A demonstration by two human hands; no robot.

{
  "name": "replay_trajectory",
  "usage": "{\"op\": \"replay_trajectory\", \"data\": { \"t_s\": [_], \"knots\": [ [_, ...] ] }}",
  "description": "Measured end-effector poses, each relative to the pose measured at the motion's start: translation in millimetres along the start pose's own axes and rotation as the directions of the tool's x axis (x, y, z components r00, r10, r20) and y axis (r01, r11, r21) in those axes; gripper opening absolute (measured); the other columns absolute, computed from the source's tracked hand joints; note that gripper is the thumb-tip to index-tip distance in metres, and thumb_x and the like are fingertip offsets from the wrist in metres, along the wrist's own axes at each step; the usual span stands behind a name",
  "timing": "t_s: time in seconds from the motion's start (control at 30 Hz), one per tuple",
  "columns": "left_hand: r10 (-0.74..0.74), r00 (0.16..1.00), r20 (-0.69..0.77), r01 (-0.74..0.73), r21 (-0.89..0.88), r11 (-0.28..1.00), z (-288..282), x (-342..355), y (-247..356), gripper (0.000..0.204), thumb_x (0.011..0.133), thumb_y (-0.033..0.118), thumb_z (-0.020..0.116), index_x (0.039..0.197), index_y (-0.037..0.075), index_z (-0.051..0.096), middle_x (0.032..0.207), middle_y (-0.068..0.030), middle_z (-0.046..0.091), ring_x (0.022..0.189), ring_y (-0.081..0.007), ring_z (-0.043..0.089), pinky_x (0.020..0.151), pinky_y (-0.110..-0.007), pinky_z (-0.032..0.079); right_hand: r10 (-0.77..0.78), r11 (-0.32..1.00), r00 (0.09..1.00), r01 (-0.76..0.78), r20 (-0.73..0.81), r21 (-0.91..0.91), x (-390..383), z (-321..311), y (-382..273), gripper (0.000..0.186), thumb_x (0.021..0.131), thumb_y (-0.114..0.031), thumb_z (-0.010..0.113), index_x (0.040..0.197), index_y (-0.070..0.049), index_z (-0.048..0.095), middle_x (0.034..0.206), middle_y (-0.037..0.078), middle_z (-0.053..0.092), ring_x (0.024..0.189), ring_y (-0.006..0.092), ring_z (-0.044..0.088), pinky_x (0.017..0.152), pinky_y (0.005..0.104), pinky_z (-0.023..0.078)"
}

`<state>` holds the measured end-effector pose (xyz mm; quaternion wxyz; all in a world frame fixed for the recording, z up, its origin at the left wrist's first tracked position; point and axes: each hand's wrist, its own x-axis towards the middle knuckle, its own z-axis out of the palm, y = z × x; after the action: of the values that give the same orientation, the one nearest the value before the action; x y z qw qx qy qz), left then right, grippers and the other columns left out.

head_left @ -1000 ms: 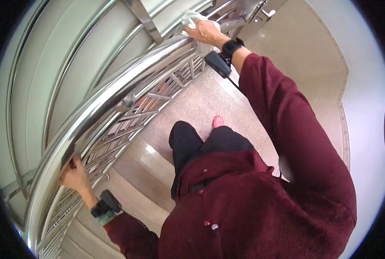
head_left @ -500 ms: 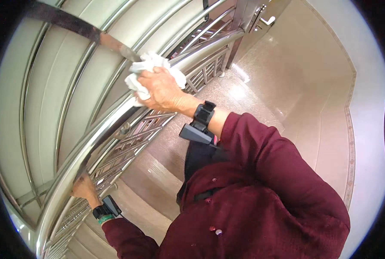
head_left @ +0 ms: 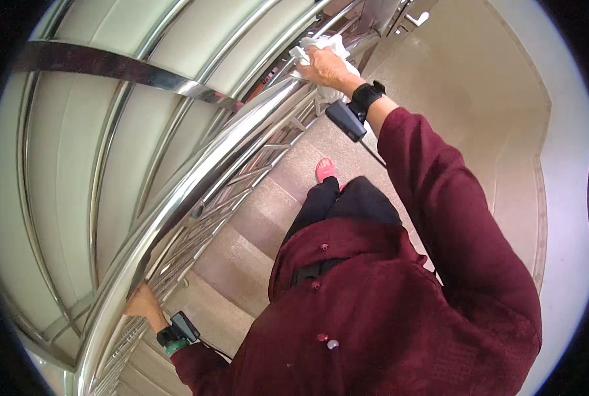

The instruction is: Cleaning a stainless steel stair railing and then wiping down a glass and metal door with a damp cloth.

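My right hand [head_left: 326,66] is stretched out ahead and presses a crumpled white cloth [head_left: 327,47] onto the shiny steel handrail [head_left: 195,178] near its far end. A dark watch and a small black device sit on that wrist. My left hand [head_left: 143,302] grips a lower bar of the same railing close to my body, below the top rail. Both arms wear dark red sleeves.
Beige stone steps [head_left: 242,257] descend beside the railing, with a wide landing [head_left: 466,112] beyond. My legs in dark trousers and a red shoe [head_left: 325,169] stand on the steps. Steel balusters [head_left: 255,165] run under the rail. A door handle [head_left: 416,18] shows at the top.
My right hand has slid the cloth along the handrail, near me half a second ago and now back out toward the far end. My left hand stays on the lower bar.
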<state>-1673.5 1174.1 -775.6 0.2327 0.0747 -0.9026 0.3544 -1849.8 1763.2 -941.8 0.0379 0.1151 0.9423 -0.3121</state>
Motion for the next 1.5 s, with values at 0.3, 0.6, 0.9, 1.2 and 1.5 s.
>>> {"op": "replay_trajectory", "data": {
  "t_s": [0.3, 0.6, 0.9, 1.2, 1.5],
  "knots": [
    [-0.253, 0.942, 0.220, 0.227, 0.140, 0.964, 15.9, -11.6, -24.5, 0.039, 0.070, 0.037, 0.054, 0.080, 0.003, 0.068, 0.078, -0.0161, 0.065, 0.065, -0.0331, 0.059, 0.068, -0.045, 0.040, -0.365, 0.929, 0.899, 0.370, -0.241, -0.023, -28.1, 10.1, -38.7, 0.031, 0.071, -0.026, 0.058, 0.090, -0.002, 0.062, 0.094, 0.011, 0.058, 0.085, 0.0332, 0.054, 0.077, 0.0445, 0.043],
    [-0.340, 0.908, 0.244, 0.263, 0.299, 0.917, -29.5, -12.8, 29.7, 0.047, 0.083, 0.044, 0.047, 0.107, 0.006, 0.059, 0.108, -0.0117, 0.060, 0.095, -0.0327, 0.055, 0.082, -0.048, 0.035, -0.281, 0.934, 0.859, 0.348, -0.428, 0.085, 21.1, 24.4, 74.1, 0.032, 0.070, -0.030, 0.054, 0.091, -0.006, 0.062, 0.096, 0.014, 0.059, 0.091, 0.0358, 0.053, 0.084, 0.0452, 0.040],
    [-0.062, 0.989, -0.131, 0.015, -0.330, 0.944, -3.2, -44.5, 127.1, 0.066, 0.086, 0.054, 0.041, 0.132, 0.006, 0.036, 0.136, -0.0263, 0.028, 0.127, -0.0435, 0.021, 0.100, -0.055, 0.018, -0.427, 0.787, 0.904, 0.354, -0.031, -0.505, 131.9, 15.9, 277.7, 0.031, 0.082, -0.025, 0.046, 0.104, -0.003, 0.051, 0.078, 0.016, 0.059, 0.060, 0.0342, 0.059, 0.057, 0.0421, 0.049],
    [0.167, 0.981, -0.095, -0.178, -0.127, 0.976, -4.7, -30.5, 127.9, 0.104, 0.068, 0.063, 0.060, 0.140, 0.006, 0.011, 0.139, -0.0329, 0.006, 0.128, -0.0495, 0.003, 0.104, -0.055, 0.005, -0.534, 0.795, 0.788, 0.591, -0.305, 0.136, 8.5, 4.1, 112.6, 0.046, 0.080, -0.030, 0.054, 0.114, 0.000, 0.047, 0.114, 0.025, 0.046, 0.107, 0.0423, 0.041, 0.096, 0.0509, 0.031],
    [0.020, 0.998, 0.060, -0.008, -0.190, 0.982, -15.0, -26.7, 145.5, 0.104, 0.063, 0.046, 0.072, 0.138, 0.004, 0.015, 0.139, -0.0314, 0.010, 0.127, -0.0497, 0.006, 0.103, -0.056, 0.010, -0.370, 0.913, 0.920, 0.385, -0.127, 0.136, 62.0, -0.7, 174.2, 0.046, 0.084, -0.042, 0.047, 0.112, -0.006, 0.052, 0.104, 0.020, 0.056, 0.101, 0.0362, 0.049, 0.089, 0.0453, 0.038]
  ]
}}
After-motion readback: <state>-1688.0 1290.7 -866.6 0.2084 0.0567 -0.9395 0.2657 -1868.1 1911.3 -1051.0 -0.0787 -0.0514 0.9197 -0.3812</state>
